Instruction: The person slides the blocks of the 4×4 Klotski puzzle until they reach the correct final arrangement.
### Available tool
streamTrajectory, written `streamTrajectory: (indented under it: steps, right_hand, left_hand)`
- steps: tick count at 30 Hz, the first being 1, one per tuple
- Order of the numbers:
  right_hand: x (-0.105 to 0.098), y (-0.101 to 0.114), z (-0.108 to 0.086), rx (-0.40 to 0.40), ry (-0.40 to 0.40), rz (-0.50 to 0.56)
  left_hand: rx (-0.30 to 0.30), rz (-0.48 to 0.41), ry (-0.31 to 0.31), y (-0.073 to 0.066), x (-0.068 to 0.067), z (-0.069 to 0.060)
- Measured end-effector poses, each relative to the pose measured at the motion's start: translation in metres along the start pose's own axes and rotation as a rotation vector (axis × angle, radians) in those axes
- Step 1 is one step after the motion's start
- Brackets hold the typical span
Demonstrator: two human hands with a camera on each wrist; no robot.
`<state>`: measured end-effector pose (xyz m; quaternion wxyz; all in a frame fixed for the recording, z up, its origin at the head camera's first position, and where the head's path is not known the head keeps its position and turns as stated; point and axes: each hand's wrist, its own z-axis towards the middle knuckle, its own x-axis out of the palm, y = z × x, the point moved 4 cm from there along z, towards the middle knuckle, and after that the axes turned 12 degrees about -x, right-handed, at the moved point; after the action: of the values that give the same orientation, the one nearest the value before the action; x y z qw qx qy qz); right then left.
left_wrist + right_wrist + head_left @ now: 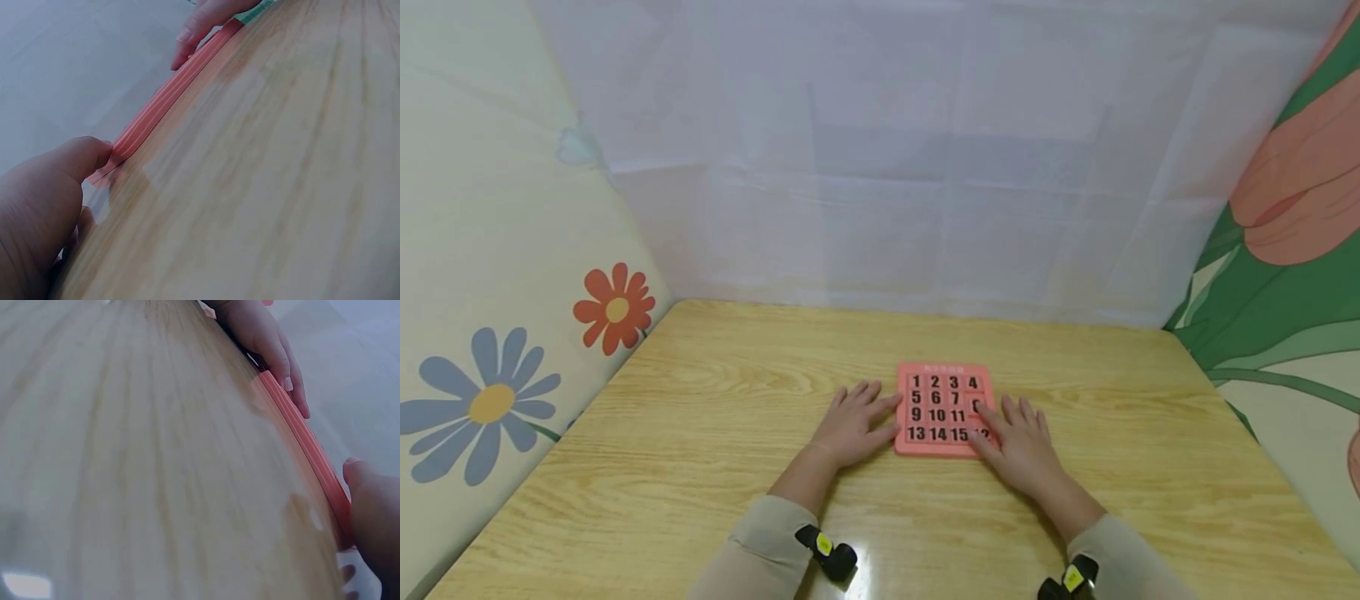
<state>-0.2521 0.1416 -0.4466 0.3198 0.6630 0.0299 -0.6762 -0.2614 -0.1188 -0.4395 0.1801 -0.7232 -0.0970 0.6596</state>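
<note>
A pink number slide puzzle (943, 451) lies flat on the wooden table, its black-numbered white tiles facing up. The tile at the lower right reads 12 and is partly covered; the 8 tile (976, 407) sits a little lower than the 7 beside it. My left hand (850, 429) rests at the puzzle's left edge, fingers spread, thumb and forefinger touching its side. From the right, my right hand (1021, 446) reaches over the frame: the forefinger is on the 8 tile and the thumb on the 12. In both wrist views only the puzzle's pink side shows.
The wooden table (737, 367) runs back to a white cloth (887, 233). Flower-printed cloths (490, 250) flank it on the left and right. Each sleeve carries a small black wrist camera (835, 557).
</note>
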Motion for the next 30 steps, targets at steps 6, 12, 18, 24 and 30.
streamTrajectory:
  steps: [6,12,18,24,30]
  right_hand:
    - [-0.002,-0.001,0.006,-0.009,-0.004,0.0]
    - [-0.004,-0.002,0.009,-0.013,-0.006,0.004]
    - [-0.003,-0.004,0.014,0.009,0.015,0.006]
    - [-0.003,-0.005,0.014,0.018,0.008,0.023]
    - [-0.003,-0.004,0.006,-0.019,-0.052,0.047]
  left_hand:
    - [0.006,0.002,-0.006,-0.001,-0.001,0.001]
    - [0.007,-0.002,-0.004,-0.002,0.0,0.002]
    - [0.006,-0.002,-0.004,-0.002,0.001,0.002]
    - [0.006,-0.002,-0.007,-0.001,0.002,0.003]
    - [0.002,-0.003,-0.008,0.001,0.003,0.003]
